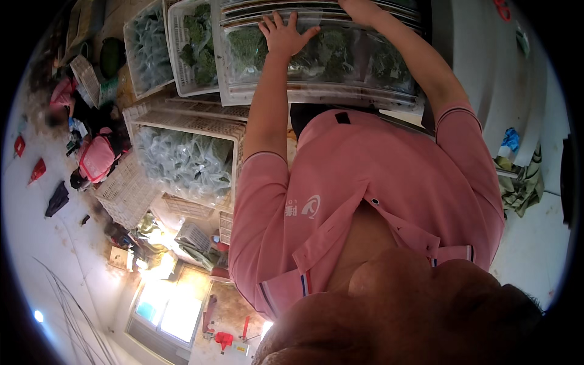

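Note:
My left hand (286,38) is spread flat, fingers apart, over clear plastic packs of green leafy vegetable (246,48) and holds nothing. These packs lie in a row on a wide pale tray-like frame (316,96) with long metal-edged bars (243,21) along its far side. More green bunches (334,55) show through the clear film, right of my left hand. My right hand (360,11) reaches to the bars at the far edge. The upper rim of the picture cuts off its fingers, so their grip is hidden.
White crates stand on the left, one with loose greens (198,48) and others with bagged greens (150,52) (185,161). Further left a person in pink (97,159) is near a woven-sided crate (129,190). A grey metal surface (468,48) borders the right side.

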{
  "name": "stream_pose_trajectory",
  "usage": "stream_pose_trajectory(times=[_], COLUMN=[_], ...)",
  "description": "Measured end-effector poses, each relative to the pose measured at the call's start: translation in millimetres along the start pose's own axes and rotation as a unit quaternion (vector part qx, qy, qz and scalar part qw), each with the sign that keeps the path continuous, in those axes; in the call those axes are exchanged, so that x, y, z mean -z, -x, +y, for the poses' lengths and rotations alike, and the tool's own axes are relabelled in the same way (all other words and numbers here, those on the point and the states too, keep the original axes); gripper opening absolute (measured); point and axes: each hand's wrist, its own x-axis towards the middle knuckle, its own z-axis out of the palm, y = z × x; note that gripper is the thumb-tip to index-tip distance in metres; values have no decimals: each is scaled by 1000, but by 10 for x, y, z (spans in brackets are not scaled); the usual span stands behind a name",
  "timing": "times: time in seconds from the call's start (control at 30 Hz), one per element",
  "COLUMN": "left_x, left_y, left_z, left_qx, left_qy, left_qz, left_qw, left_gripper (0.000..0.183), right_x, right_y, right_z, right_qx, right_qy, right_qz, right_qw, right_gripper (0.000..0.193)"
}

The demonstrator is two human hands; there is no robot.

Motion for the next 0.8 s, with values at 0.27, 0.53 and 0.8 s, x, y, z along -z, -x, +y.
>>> stream_pose_trajectory(times=[0.27,0.53,0.8], left_x=[166,111,96], left_y=[196,263,222], left_z=[-26,62,2], left_qx=[8,6,-9], left_qy=[14,28,135], left_qz=[-5,80,183], left_qw=[1000,996,974], left_gripper=[85,73,47], right_x=[-329,-2,-18], right_y=[153,49,-205], right_z=[-143,-607,-771], right_qx=[-22,-34,-116], right_qy=[46,-86,-143], right_qz=[77,106,165], right_qw=[996,990,969], right_gripper=[27,34,22])
